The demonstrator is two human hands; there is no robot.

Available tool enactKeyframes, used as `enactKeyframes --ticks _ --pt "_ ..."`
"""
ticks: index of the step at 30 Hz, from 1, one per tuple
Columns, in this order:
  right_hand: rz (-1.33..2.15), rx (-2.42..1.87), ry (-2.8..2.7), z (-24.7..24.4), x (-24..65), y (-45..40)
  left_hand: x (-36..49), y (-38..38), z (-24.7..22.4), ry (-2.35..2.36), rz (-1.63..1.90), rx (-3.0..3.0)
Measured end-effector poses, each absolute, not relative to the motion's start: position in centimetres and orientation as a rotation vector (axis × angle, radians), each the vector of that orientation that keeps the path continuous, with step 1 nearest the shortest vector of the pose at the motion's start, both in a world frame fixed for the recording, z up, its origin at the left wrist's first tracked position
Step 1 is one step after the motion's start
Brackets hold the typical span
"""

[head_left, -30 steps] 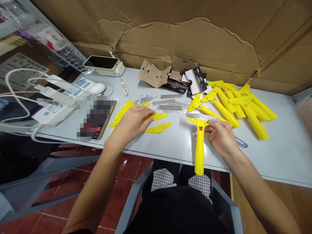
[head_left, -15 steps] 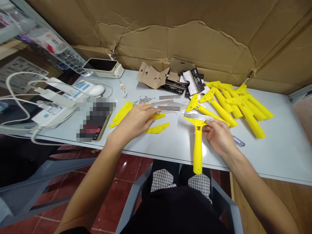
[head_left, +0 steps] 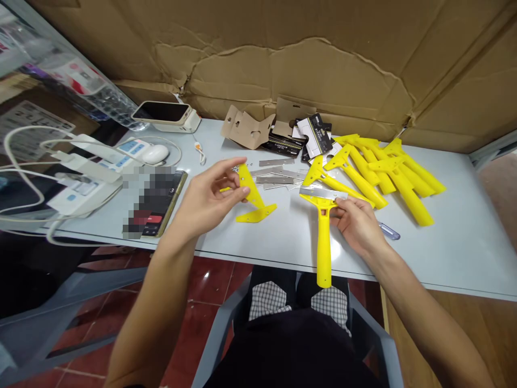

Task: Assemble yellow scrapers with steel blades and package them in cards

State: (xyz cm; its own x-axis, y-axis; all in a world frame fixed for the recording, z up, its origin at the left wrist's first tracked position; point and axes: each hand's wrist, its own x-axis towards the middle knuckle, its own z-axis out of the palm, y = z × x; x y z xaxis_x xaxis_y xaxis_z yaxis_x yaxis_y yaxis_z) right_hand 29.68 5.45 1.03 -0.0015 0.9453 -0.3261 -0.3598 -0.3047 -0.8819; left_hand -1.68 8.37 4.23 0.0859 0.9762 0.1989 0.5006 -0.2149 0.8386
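Note:
My left hand [head_left: 214,194] pinches a flat yellow plastic plate [head_left: 251,188] with small holes, held up above the table. Just below it, another yellow plate [head_left: 254,216] lies on the tabletop. In my right hand [head_left: 357,221] is a yellow scraper [head_left: 323,245], gripped at its head with the handle pointing toward me. A metal blade [head_left: 319,192] rests across the scraper's head, under my right thumb. Loose blades [head_left: 278,180] lie between the hands, toward the back. Small screws behind the left fingers are partly hidden.
Several yellow scraper handles [head_left: 404,178] are heaped at the right. Black packets [head_left: 317,134] and an opened cardboard box [head_left: 246,129] stand at the back. A utility knife [head_left: 388,231] lies beside my right wrist. Leftward are a phone [head_left: 157,205], power strips [head_left: 84,186] and cables.
My left hand has lifted a yellow plate off the table and tilted it upright. My right hand still holds the scraper and blade in nearly the same place.

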Motion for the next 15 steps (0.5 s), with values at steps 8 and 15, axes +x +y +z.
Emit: enactKeyframes --ticks 8,15 --pt "1.557 -1.173 -0.722 0.9 29.7 5.6 5.2 7.2 3.8 1.135 1.134 1.291" --pt "1.58 -1.15 -0.688 0.9 29.8 5.6 8.5 8.7 3.1 1.202 1.023 1.484"
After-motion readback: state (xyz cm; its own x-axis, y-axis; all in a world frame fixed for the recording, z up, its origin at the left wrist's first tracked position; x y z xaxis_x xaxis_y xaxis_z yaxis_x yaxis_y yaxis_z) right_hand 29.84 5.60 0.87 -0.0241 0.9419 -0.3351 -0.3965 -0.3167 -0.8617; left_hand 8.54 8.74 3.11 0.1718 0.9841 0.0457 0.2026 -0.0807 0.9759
